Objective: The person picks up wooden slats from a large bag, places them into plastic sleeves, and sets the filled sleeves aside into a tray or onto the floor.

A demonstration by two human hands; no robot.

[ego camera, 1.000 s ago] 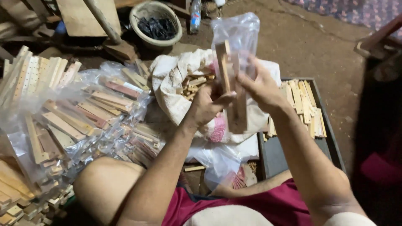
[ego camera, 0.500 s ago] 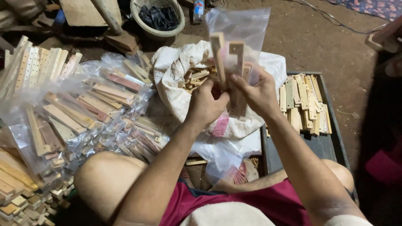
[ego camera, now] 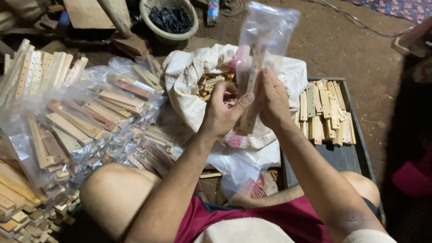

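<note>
Gripped from both sides, raised at chest height above the lap: a clear plastic bag (ego camera: 268, 31) with pale wooden strips (ego camera: 253, 85) standing upright inside, somewhat blurred. Left hand (ego camera: 223, 112) wrapped around the lower part of the strips, thumb pressed across the front; right hand (ego camera: 272, 100) flat against the other side, fingers extended upward along the bag. Directly behind and below, sat an open white cloth sack (ego camera: 189, 78) holding small wooden offcuts. To the right, lay a dark metal tray (ego camera: 342, 157) bearing a loose heap of flat drilled wooden slats (ego camera: 325, 110). To the left, sprawled a big pile of filled clear bags (ego camera: 85, 121) packed with similar strips, with unbagged wooden pieces (ego camera: 20, 202) stacked at the near-left corner. Farther back on the dirt floor (ego camera: 342, 49), stood a round basin (ego camera: 168, 20) with dark contents. Bare knees and red shorts (ego camera: 252, 216) at the bottom edge.
</note>
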